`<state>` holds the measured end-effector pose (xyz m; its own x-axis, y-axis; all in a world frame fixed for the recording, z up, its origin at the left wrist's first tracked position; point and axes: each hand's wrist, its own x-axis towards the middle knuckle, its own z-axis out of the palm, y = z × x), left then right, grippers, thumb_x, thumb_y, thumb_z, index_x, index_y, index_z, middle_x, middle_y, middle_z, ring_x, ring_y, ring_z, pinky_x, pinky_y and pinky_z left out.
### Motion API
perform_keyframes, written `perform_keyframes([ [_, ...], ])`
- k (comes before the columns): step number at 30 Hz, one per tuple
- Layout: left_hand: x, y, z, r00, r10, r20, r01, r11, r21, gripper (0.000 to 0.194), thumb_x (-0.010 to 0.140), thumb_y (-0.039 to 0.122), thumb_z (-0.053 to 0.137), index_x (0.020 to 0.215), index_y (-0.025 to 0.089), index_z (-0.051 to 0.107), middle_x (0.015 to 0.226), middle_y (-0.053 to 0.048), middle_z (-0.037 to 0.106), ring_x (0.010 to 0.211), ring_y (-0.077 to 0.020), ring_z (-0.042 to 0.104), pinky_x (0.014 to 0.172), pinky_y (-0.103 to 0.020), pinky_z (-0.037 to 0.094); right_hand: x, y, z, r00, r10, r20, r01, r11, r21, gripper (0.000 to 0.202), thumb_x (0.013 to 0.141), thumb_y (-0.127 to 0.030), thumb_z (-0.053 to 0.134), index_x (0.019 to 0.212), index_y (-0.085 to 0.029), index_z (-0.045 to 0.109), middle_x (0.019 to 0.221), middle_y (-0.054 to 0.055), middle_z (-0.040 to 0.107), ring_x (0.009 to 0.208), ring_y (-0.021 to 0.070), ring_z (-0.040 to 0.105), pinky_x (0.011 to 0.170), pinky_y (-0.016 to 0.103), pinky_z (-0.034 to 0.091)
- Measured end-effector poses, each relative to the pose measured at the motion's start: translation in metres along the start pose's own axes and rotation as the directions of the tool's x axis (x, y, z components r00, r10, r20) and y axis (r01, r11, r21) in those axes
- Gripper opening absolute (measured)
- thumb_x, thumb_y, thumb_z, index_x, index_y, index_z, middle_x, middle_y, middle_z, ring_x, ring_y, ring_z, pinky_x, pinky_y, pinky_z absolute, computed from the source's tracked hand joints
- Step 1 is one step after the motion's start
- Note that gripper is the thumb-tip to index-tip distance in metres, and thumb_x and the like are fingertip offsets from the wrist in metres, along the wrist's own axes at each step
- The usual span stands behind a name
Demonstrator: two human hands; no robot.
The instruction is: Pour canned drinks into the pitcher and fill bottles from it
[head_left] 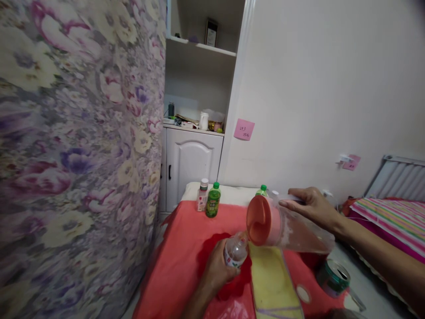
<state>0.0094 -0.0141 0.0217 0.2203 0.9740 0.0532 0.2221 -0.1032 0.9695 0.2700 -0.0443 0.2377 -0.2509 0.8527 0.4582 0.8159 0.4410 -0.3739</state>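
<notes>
My left hand (217, 268) is wrapped round a clear plastic bottle (236, 249) with a label, its open mouth tilted up to the right. My right hand (308, 201) grips the handle of a transparent pitcher (295, 230) with an orange lid (259, 220). The pitcher lies tipped on its side, lid toward the bottle, reddish-brown liquid inside. Its spout is at the bottle's mouth; whether liquid passes between them is hard to tell. Under the bottle is a red basin (229, 290), partly hidden by my left hand.
A green bottle (213, 201) and a white-capped carton-like bottle (202, 196) stand at the back left of the red-covered table (172, 266). Another green-capped bottle (262, 191) is behind the pitcher. A yellow cloth (274, 279) and an opened can (333, 277) lie nearer; a floral curtain (79, 159) hangs left.
</notes>
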Motion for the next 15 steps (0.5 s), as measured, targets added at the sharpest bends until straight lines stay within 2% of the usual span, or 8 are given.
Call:
perform_keyframes([
  [3, 0.001, -0.004, 0.001, 0.999, 0.05, 0.009, -0.05, 0.998, -0.047, 0.066, 0.05, -0.002, 0.067, 0.112, 0.019, 0.063, 0.106, -0.004, 0.075, 0.099, -0.0248, 0.07, 0.08, -0.03, 0.054, 0.0, 0.0, 0.0, 1.0, -0.002, -0.006, 0.002, 1.0, -0.009, 0.052, 0.087, -0.059, 0.058, 0.056, -0.022, 0.041, 0.053, -0.006, 0.032, 0.052, 0.0099, 0.03, 0.048, 0.026, 0.022],
  [8, 0.003, -0.009, 0.002, 0.998, 0.067, 0.01, -0.067, 0.997, -0.046, 0.062, 0.051, -0.002, 0.067, 0.109, 0.02, 0.062, 0.104, -0.003, 0.075, 0.095, -0.0233, 0.07, 0.075, -0.028, 0.053, 0.001, -0.001, 0.0, 1.0, -0.003, 0.006, 0.003, 1.0, 0.0, 0.053, 0.086, -0.06, 0.058, 0.057, -0.022, 0.038, 0.054, -0.006, 0.031, 0.052, 0.0099, 0.029, 0.048, 0.026, 0.021],
  [15, 0.004, -0.012, 0.003, 0.998, 0.064, 0.006, -0.064, 0.997, -0.043, 0.063, 0.051, -0.003, 0.068, 0.11, 0.018, 0.062, 0.103, -0.004, 0.074, 0.095, -0.0223, 0.069, 0.077, -0.028, 0.052, 0.001, -0.004, -0.001, 1.0, 0.004, 0.005, -0.004, 1.0, 0.003, 0.053, 0.085, -0.061, 0.058, 0.056, -0.022, 0.038, 0.054, -0.006, 0.029, 0.052, 0.0102, 0.029, 0.048, 0.027, 0.021],
])
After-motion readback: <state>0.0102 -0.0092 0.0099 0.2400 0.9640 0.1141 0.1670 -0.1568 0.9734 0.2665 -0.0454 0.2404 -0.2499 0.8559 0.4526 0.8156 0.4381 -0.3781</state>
